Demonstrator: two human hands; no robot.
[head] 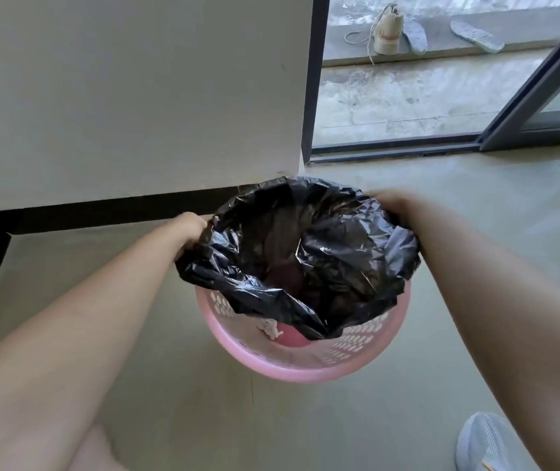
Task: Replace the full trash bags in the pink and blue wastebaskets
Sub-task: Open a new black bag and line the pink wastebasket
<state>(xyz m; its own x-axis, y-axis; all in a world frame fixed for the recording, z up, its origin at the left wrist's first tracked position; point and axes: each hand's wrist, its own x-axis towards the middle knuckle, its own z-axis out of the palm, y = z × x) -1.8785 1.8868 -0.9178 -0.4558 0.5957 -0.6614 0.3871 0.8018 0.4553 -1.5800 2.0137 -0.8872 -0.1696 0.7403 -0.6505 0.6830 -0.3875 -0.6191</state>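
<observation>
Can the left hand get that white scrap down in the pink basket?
Probably, once it lets go: the left hand grips the bag, but the scrap lies uncovered in the gap beside it, inside the basket.

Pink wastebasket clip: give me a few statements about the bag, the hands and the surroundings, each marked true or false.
1. The left hand and right hand hold the black trash bag at its edge. True.
2. The bag covers the whole rim of the pink wastebasket. False: the near rim is bare.
3. A blue wastebasket stands beside it. False: none is in view.
4. A laced shoe lies beyond the door frame. True.
</observation>
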